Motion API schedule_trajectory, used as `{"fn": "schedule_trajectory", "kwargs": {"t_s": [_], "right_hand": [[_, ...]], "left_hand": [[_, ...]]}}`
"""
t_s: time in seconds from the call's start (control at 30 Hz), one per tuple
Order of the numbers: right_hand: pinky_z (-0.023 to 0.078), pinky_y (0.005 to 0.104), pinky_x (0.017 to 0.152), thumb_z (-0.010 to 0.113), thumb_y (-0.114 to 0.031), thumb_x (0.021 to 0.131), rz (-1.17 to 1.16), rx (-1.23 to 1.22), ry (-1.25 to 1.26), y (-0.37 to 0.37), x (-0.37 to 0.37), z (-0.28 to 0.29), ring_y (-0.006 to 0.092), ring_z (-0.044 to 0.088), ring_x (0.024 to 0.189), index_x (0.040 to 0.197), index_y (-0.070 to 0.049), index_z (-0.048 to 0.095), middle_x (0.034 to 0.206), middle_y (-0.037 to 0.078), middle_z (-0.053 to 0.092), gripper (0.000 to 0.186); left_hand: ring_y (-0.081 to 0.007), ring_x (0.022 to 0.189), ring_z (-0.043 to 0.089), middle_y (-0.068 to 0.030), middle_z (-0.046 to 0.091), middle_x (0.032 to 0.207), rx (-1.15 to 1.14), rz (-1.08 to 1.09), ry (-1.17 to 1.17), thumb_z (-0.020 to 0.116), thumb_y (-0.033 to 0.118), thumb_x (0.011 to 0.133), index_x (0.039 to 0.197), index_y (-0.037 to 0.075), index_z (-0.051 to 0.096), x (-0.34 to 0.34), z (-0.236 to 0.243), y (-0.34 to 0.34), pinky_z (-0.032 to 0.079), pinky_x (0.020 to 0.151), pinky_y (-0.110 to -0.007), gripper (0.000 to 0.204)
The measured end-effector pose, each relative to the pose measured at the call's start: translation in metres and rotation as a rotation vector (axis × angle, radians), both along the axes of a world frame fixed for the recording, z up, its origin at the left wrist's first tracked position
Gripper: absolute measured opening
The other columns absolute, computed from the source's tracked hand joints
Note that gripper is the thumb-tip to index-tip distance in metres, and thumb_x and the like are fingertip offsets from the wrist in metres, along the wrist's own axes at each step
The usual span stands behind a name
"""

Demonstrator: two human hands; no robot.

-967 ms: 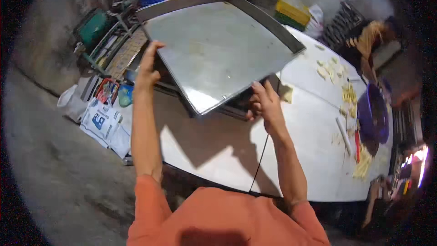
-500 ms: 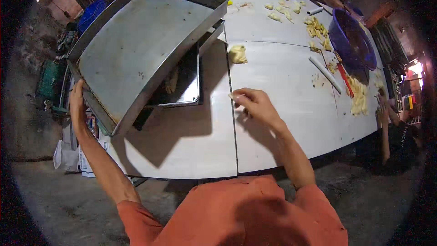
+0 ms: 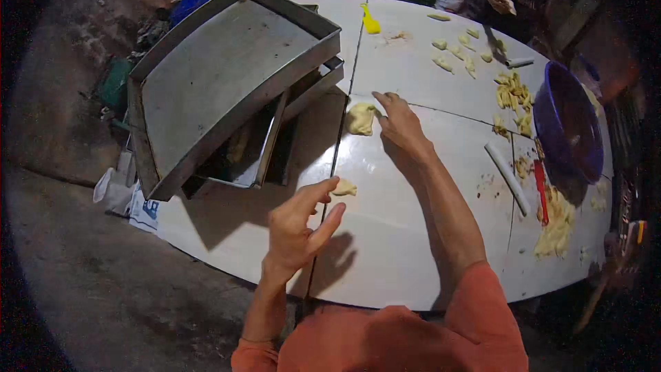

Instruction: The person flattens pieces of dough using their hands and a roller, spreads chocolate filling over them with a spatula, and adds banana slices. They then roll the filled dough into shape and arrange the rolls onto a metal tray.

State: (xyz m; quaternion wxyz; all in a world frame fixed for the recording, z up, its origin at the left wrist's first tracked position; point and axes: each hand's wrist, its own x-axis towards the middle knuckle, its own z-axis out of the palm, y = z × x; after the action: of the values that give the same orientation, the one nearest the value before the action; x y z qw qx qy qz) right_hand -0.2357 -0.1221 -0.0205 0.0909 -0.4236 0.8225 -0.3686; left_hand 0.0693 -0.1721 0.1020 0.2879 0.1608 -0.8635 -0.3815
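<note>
A lump of pale dough (image 3: pixel 360 120) lies on the white table beside the dark seam. My right hand (image 3: pixel 403 124) reaches over the table with its fingers stretched out, the fingertips at the lump's right edge. Closer to me, a small piece of dough (image 3: pixel 345 188) rests just beyond the fingertips of my left hand (image 3: pixel 297 224). That hand is raised over the table, thumb and fingers apart; I cannot tell whether a finger touches the piece. On the left, a large empty metal tray (image 3: pixel 227 72) sits tilted on other trays (image 3: pixel 265 141).
At right stand a purple basin (image 3: pixel 561 124), a white rolling pin (image 3: pixel 507 179), a red-handled tool (image 3: pixel 541 193) and a flattened dough sheet (image 3: pixel 556 229). Several dough pieces (image 3: pixel 457 50) and a yellow scraper (image 3: pixel 370 21) lie at the far side, where another person's hand (image 3: pixel 499 0) shows.
My left hand has let go of the large tray's edge and moved right, over the table. My right hand has reached forward to the dough lump. The view has shifted.
</note>
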Motion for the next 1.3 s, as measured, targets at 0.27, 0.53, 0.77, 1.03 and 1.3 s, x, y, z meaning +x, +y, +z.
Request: {"fn": "schedule_trajectory", "kwargs": {"t_s": [0.27, 0.53, 0.77, 1.03, 1.3], "right_hand": [[0.052, 0.0468, 0.095, 0.061, -0.016, 0.079, 0.607, 0.147, 0.361, -0.03, -0.034, 0.018, 0.0403, 0.06, 0.12, 0.111, -0.006, 0.073, 0.133, 0.027, 0.061, 0.035], [0.052, 0.0278, 0.074, 0.07, -0.012, 0.08, 0.408, -0.079, -0.86, 0.043, 0.0, 0.028, 0.0114, 0.061, 0.082, 0.128, -0.002, 0.057, 0.092, 0.003, 0.065, 0.051], [0.053, 0.0252, 0.082, 0.068, -0.006, 0.08, 0.291, -0.044, -1.082, 0.113, 0.048, 0.054, 0.0106, 0.066, 0.089, 0.127, -0.006, 0.066, 0.098, 0.003, 0.07, 0.047], [0.051, 0.0262, 0.087, 0.078, -0.012, 0.083, 0.272, -0.088, -1.045, 0.132, 0.094, 0.033, 0.01, 0.062, 0.102, 0.108, -0.005, 0.067, 0.11, 0.003, 0.067, 0.029], [0.051, 0.0261, 0.07, 0.077, -0.02, 0.082, 0.239, -0.113, -1.017, 0.139, 0.128, 0.062, 0.0113, 0.064, 0.08, 0.103, -0.002, 0.069, 0.086, 0.004, 0.068, 0.028]], "left_hand": [[-0.0227, 0.1, 0.072, -0.0172, 0.069, 0.121, 0.475, 0.184, -0.294, 0.073, 0.022, 0.094, 0.141, 0.003, 0.058, -0.055, -0.074, 0.025, 0.058, 0.08, -0.034, 0.053], [-0.0312, 0.132, 0.056, -0.0261, 0.047, 0.151, 0.73, 0.188, -0.1, 0.084, 0.046, 0.083, 0.154, 0.002, 0.041, -0.111, -0.084, 0.004, 0.058, 0.086, -0.038, 0.094], [-0.0149, 0.092, 0.069, -0.0097, 0.074, 0.108, 0.926, -0.133, -0.309, 0.082, 0.022, 0.087, 0.127, -0.003, 0.068, -0.094, -0.072, 0.015, 0.057, 0.077, -0.028, 0.049], [-0.0181, 0.105, 0.068, -0.0121, 0.071, 0.118, 1.064, -0.322, -0.347, 0.081, 0.016, 0.087, 0.142, 0.005, 0.057, -0.049, -0.088, 0.021, 0.056, 0.088, -0.033, 0.061], [-0.0187, 0.105, 0.067, -0.012, 0.072, 0.114, 0.721, -0.364, -0.421, 0.086, 0.029, 0.083, 0.135, 0.001, 0.064, -0.033, -0.073, 0.032, 0.053, 0.089, -0.031, 0.063]]}}
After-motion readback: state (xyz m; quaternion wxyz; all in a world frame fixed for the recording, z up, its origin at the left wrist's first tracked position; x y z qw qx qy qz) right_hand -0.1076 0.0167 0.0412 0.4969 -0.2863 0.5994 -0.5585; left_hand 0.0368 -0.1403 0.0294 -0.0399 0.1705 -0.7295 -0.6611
